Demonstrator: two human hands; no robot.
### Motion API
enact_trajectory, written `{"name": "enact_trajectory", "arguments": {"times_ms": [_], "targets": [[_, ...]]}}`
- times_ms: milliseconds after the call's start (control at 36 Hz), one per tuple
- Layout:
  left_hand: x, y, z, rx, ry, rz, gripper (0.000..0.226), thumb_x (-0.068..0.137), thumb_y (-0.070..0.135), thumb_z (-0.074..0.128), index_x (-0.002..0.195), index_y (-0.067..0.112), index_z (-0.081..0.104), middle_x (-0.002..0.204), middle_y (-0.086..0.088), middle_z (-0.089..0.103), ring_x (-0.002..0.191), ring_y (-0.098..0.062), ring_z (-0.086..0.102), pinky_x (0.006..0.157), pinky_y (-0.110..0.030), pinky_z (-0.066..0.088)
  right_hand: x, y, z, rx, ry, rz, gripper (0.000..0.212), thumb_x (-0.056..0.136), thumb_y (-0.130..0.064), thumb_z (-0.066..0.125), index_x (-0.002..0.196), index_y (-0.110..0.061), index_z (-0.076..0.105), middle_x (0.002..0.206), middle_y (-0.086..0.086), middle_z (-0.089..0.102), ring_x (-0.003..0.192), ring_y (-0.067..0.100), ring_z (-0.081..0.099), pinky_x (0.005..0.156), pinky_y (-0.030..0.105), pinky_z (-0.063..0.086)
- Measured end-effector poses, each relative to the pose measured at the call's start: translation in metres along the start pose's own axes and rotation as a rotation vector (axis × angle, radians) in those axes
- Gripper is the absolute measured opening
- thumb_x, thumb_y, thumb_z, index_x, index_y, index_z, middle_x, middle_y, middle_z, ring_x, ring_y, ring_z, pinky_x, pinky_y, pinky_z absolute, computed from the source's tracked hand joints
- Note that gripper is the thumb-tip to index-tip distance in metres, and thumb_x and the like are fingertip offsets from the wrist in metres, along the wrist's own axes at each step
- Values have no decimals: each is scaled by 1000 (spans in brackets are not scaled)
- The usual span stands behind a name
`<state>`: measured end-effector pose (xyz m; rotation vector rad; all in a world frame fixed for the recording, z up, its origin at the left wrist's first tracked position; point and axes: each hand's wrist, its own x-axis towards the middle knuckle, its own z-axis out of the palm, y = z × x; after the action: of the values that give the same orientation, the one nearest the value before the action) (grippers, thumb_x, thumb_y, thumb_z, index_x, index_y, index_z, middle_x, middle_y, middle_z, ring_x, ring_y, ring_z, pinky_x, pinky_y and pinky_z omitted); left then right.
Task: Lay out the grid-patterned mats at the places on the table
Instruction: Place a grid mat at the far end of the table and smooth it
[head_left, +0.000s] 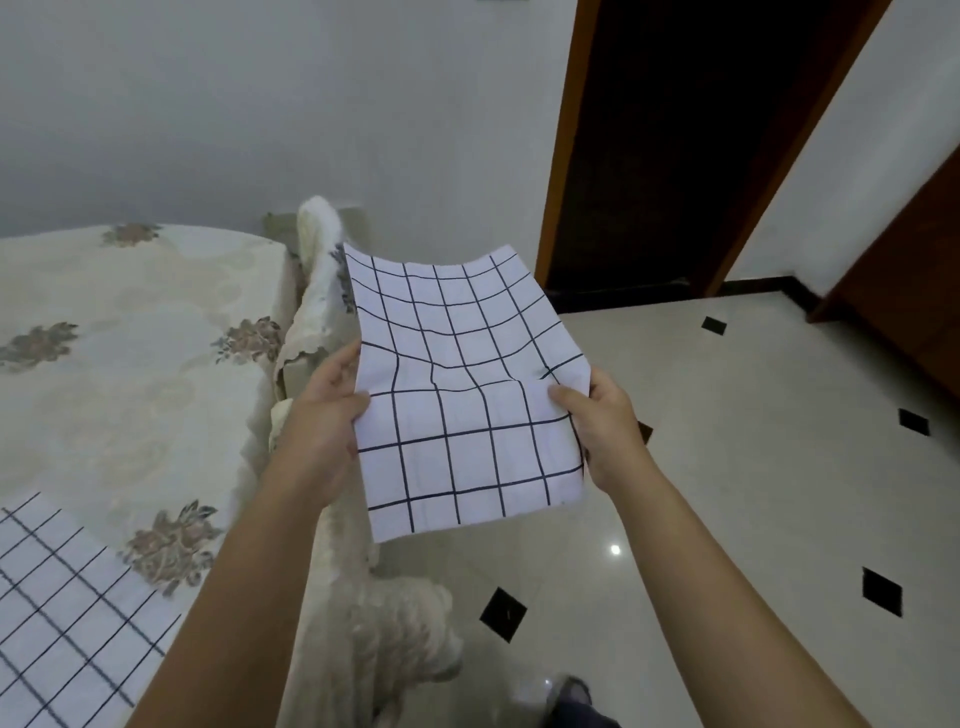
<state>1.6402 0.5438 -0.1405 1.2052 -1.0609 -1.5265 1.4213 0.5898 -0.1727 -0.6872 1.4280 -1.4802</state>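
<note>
Head view showed a white cloth mat with dark grid lines (467, 405) held up in the air, just beside the right edge of the cloth-covered desk (156, 291) and above the floor. The mat sagged in its middle. The left hand (324, 421) held the left edge, its grip pinching the cloth between thumb and fingers. The right hand (605, 431) pinched the right edge in the same way. A second white grid-patterned mat (67, 597) lay flat on the cream flowered tablecloth (104, 426). Glossy pale floor tiles with black diamonds (727, 467) lay to the right.

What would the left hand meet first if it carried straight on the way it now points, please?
Likely the fluffy cream chair back just beyond the left hand, which grips the grid mat; depth is unclear.
</note>
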Motion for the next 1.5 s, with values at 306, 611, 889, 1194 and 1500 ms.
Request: {"name": "enact_trajectory", "arguments": {"times_ms": [306,611,889,1194,1500], "targets": [[132,26,45,-39,206,61,57,88,-17,32,130,19,47,124,-10,59,98,-27,63,61,-28,58,180,-38,24,-37,-188,35,24,88,0,52,104,-17,58,98,0,66,89,19,63,70,30,53],[233,42,42,-97,382,52,53,90,-12,34,123,24,53,86,7,74,66,-10,71,47,-21,52,311,-52,78,-130,-366,66,28,86,1,53,91,-26,60,100,1,66,96,22,63,86,40,52],[351,58,-29,-83,484,60,57,88,-14,33,126,23,53,94,5,72,71,-12,70,57,-27,52,421,-52,194,-206,-491,88,23,87,-2,53,97,-21,61,99,2,68,93,21,64,82,38,54],[423,73,-156,15,683,-28,61,87,-16,33,124,29,52,82,10,73,67,-7,69,63,-28,49,480,-30,354,-424,-782,84,24,88,-3,50,105,-19,56,100,-2,65,85,9,61,72,25,50],[448,31,-261,350,991,-219,66,78,-22,28,126,13,56,96,-14,58,64,-20,45,53,-25,34,475,24,466,-862,-1156,106,20,85,-15,49,104,-11,54,102,5,61,96,23,58,84,36,47]]}}
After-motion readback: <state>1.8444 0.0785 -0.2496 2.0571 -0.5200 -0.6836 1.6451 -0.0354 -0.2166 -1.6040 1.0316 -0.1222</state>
